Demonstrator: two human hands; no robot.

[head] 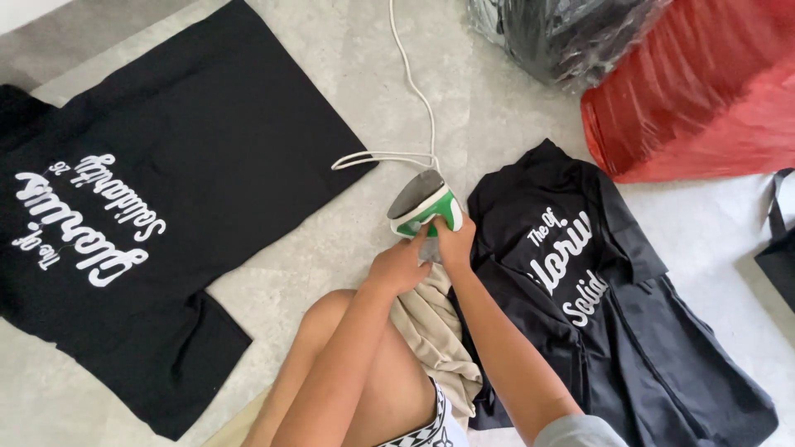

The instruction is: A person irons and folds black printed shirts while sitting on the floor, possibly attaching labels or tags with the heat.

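Note:
A green and white clothes iron stands tipped on its heel on the grey floor, its soleplate facing up and left. My right hand grips the iron's handle from below. My left hand touches the iron's near end beside it. A beige cloth lies over my knee under both hands. A black T-shirt with white lettering is spread flat to the left. A crumpled black T-shirt with the same lettering lies to the right.
The iron's white cord runs up across the floor and loops near the iron. A red plastic bag and a black plastic bag sit at the top right. A black item is at the right edge.

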